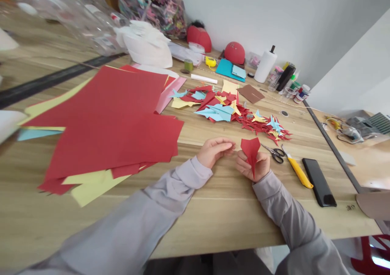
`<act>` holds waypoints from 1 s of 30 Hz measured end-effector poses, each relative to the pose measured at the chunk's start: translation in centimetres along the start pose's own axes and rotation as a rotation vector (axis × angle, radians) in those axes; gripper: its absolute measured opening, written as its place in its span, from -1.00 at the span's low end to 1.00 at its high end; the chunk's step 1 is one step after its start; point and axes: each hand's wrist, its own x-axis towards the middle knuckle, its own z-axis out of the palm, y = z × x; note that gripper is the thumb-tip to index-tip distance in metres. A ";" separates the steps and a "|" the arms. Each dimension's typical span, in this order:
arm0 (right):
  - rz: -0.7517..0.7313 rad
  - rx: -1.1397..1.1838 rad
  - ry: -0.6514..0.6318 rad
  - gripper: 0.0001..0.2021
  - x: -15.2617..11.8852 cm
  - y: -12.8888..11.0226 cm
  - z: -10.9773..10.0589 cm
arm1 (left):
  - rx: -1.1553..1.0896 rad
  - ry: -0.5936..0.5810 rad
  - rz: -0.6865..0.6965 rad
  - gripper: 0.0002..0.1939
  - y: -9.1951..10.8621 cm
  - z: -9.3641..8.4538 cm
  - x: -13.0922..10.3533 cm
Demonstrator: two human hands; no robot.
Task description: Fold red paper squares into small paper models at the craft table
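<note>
A folded red paper plane (251,150) is pinched in my right hand (258,166), its winged end up and its narrow fold pointing down toward me. Just left of it, my left hand (215,151) hovers over the table with fingers stretched out, holding nothing and apart from the plane. Beyond both hands lies a heap of small folded paper planes in red, yellow and blue, with a larger light blue paper plane (217,112) on top. To the right of my right hand are black-handled scissors (278,155) and a yellow utility knife (300,172).
Red paper sheets (115,104) over yellow ones spread across the left of the wooden table (219,222). A black phone (319,182) lies at right. Behind are a yellow tape measure (210,61), a white paper roll (265,66), red pincushion-like domes (234,53) and several bottles.
</note>
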 end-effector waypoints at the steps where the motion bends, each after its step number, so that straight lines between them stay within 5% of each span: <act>1: -0.011 0.002 -0.010 -0.79 0.0 0.0 0.0 | -0.009 0.011 -0.004 -0.77 0.0 -0.1 0.1; 12: -0.080 0.085 0.024 -0.55 -0.2 0.2 0.6 | -0.075 0.045 -0.025 -0.81 0.2 -0.4 0.4; 30: -0.068 0.142 0.004 -0.79 -0.2 0.2 0.3 | 0.000 0.063 0.023 -0.71 -0.3 -0.5 0.5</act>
